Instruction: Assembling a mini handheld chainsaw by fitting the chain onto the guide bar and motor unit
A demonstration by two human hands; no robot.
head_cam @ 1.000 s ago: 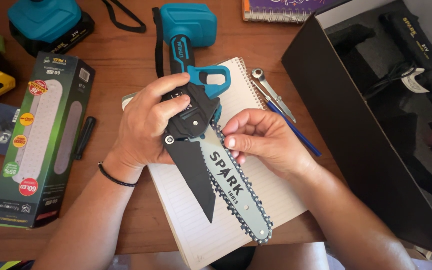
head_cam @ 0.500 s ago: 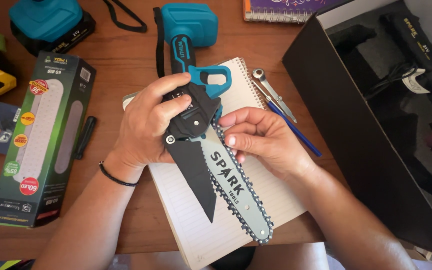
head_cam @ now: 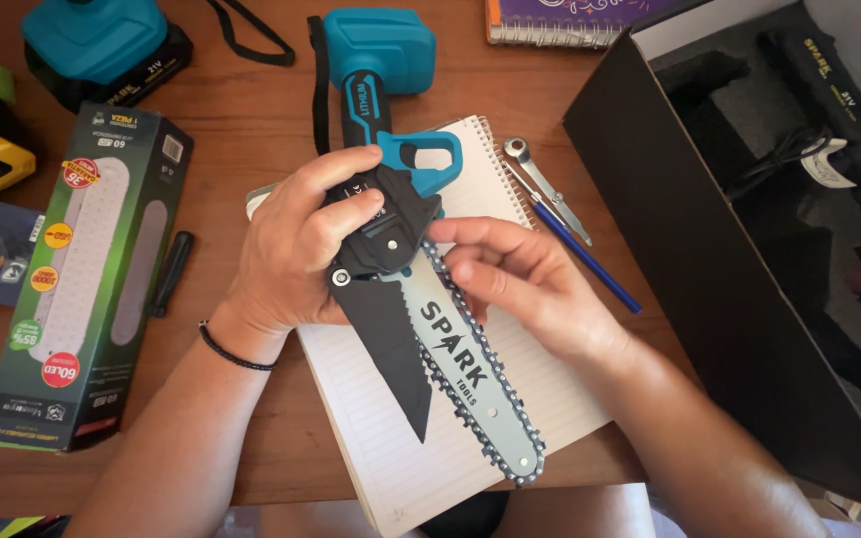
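A small teal and black cordless chainsaw [head_cam: 391,189] lies on an open spiral notepad [head_cam: 430,438] on the wooden table. Its grey guide bar with chain [head_cam: 480,399] points toward me, beside a black pointed guard [head_cam: 391,359]. My left hand [head_cam: 296,244] grips the black side cover of the saw body, fingers curled over it. My right hand [head_cam: 520,279] rests on the bar's base, fingertips touching the chain near the cover.
A tall black and green product box [head_cam: 82,289] lies at left with a black screwdriver [head_cam: 171,274] beside it. A wrench [head_cam: 545,184] and blue pen [head_cam: 590,261] lie right of the notepad. An open black case [head_cam: 710,259] fills the right side. A teal battery [head_cam: 102,45] sits at the back left.
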